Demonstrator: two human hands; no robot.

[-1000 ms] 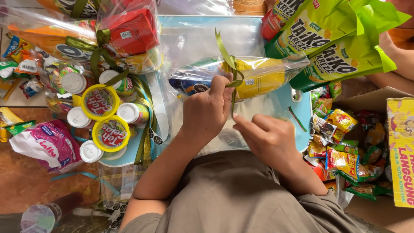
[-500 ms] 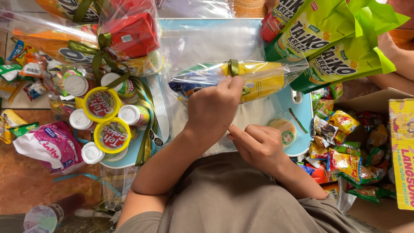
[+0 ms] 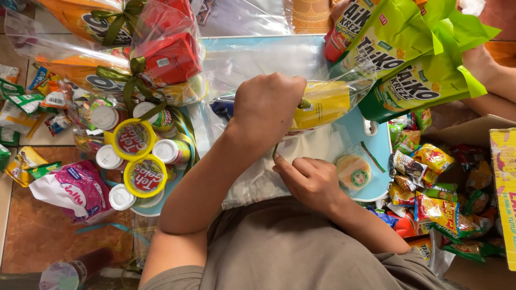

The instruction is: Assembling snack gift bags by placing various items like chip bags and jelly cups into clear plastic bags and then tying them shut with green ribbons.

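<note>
My left hand point(image 3: 267, 106) is closed around the middle of a clear plastic gift bag point(image 3: 344, 86) that holds a yellow snack pack point(image 3: 321, 103) and lies across a light blue tray point(image 3: 379, 156). A thin green ribbon point(image 3: 276, 151) runs down from under that fist. My right hand point(image 3: 310, 180) pinches the ribbon's lower end just below the bag, fingers closed on it. Part of the ribbon is hidden under my left hand.
Tied gift bags with red boxes point(image 3: 161, 53) lie at upper left. Yellow-lidded cups point(image 3: 134, 139) and small bottles sit left of the tray. Green snack bags point(image 3: 408, 59) lie at upper right near another person's arm point(image 3: 492, 80). Small candy packs point(image 3: 430, 182) fill the right side.
My left hand slid right along the bag and now grips its middle. My right hand moved down and left, drawing the ribbon taut below the bag.
</note>
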